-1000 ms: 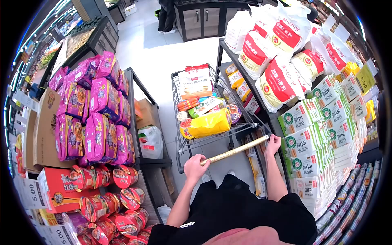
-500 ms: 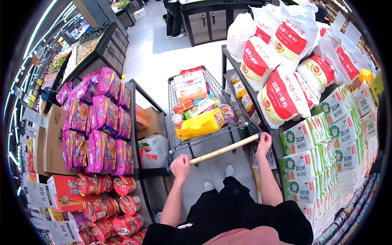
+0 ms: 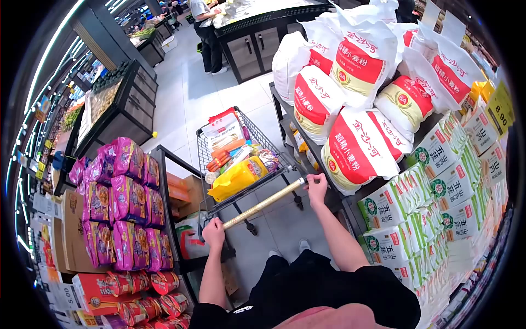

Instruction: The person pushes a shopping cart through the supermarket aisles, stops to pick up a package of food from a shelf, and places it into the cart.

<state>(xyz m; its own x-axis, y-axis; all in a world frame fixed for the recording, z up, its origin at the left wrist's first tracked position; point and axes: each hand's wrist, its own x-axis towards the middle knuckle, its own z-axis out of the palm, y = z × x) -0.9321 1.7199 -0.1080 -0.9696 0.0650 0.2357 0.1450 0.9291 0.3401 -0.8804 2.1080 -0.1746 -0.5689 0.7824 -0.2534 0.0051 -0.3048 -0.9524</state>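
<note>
A shopping cart point(image 3: 283, 163) stands in front of me, tilted slightly to the left in view. My left hand point(image 3: 213, 233) is closed around the left end of its pale yellow handle bar point(image 3: 263, 204). At the bar's right end, my right hand point(image 3: 316, 190) grips with bent fingers. Inside the basket lie a yellow package point(image 3: 238, 178), a pack of orange sausage-like items point(image 3: 219, 159) and a red-and-white bag point(image 3: 226, 130). More packets lie among them, partly covered.
Purple noodle packs point(image 3: 130, 200) and red noodle bowls point(image 3: 139, 310) are stacked on my left. Large flour bags point(image 3: 356, 145) and green-white packages point(image 3: 392, 203) rise close on my right. A person point(image 3: 205, 35) stands by a dark counter point(image 3: 255, 49) ahead.
The view has swung to the right, so the cart and displays sit further left and lower. Both hands keep their hold on the handle. More of the person ahead shows.
</note>
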